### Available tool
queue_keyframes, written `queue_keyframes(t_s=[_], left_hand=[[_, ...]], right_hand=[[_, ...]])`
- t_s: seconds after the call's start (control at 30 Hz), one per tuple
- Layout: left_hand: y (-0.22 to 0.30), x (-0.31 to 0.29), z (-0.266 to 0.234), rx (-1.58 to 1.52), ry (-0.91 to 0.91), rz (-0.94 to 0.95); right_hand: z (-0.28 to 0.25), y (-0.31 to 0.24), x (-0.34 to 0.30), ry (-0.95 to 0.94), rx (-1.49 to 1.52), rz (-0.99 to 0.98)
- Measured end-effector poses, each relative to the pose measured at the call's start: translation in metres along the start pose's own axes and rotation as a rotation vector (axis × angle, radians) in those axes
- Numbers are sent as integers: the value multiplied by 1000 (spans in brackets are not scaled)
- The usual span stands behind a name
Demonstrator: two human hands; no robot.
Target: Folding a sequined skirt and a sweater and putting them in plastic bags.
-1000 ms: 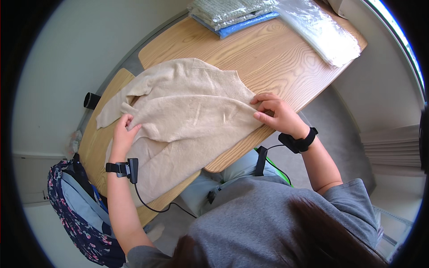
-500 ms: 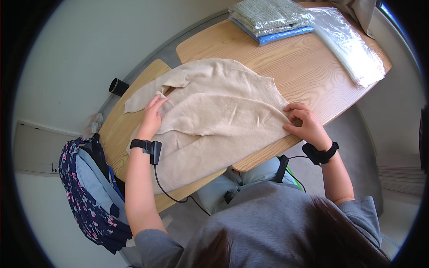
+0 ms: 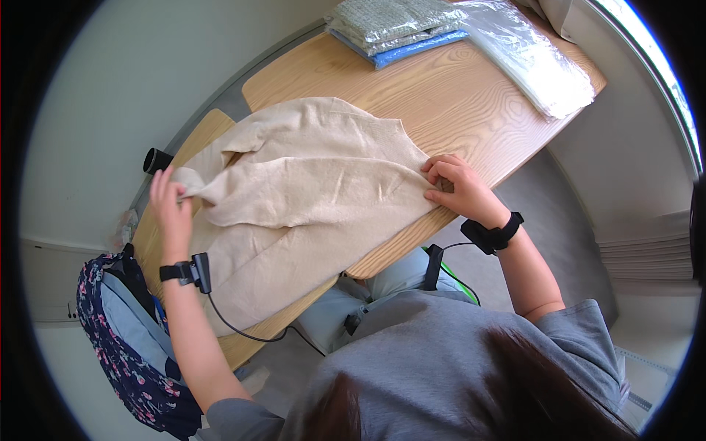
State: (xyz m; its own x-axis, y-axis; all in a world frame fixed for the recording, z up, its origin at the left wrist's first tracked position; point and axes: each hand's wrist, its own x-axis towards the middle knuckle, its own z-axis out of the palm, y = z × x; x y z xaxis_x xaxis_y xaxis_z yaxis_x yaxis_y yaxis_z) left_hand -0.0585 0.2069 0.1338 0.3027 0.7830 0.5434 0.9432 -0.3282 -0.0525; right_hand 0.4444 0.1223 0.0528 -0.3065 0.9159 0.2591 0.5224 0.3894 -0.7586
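A beige knit sweater [image 3: 301,191] lies spread over the wooden table, with one sleeve laid lengthwise across its body and soft creases along it. At the left, my left hand [image 3: 172,209] pinches the end of that sleeve, slightly blurred by motion; the cuff is lifted and twisted near the fingertips. My right hand [image 3: 463,189] has its fingers closed on the sweater's edge at the right, beside the ribbed neckline and close to the table's near edge. A black strap with a small device sits on each wrist.
On the wooden table [image 3: 323,73], a stack of plastic-wrapped folded garments [image 3: 401,29] stands at the back, beside clear plastic bags [image 3: 526,66]. A dark floral backpack [image 3: 125,345] is at the left. A black cup-shaped container [image 3: 157,160] stands beyond the left table edge. Cables hang from both wrists.
My left hand has moved left, drawing the sleeve end outward with it. My right hand keeps its hold on the sweater's right edge. The whole view has shifted a little.
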Motion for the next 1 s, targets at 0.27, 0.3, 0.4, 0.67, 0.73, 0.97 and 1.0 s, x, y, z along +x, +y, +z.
queue_keyframes(t_s=[0.27, 0.3, 0.4, 0.67, 0.73, 0.97, 1.0], left_hand=[[-7, -126, -104, 197, 93, -148], [-6, -151, -105, 189, 23, -162], [10, -206, -99, 59, -273, -219], [12, -212, -91, 37, -243, -345], [6, -197, -101, 138, -57, -291], [18, -238, -102, 118, -193, -277], [17, -253, -96, 52, -242, -278]], right_hand=[[-1, 0, -1, -5, 28, 29], [0, 0, -1, -5, 30, 47], [2, -4, 1, -33, 35, 75], [8, -5, 0, -1, -17, 117], [8, -7, -2, 1, -9, 155], [11, -6, -1, -17, 11, 142], [11, -5, 0, -20, 12, 132]])
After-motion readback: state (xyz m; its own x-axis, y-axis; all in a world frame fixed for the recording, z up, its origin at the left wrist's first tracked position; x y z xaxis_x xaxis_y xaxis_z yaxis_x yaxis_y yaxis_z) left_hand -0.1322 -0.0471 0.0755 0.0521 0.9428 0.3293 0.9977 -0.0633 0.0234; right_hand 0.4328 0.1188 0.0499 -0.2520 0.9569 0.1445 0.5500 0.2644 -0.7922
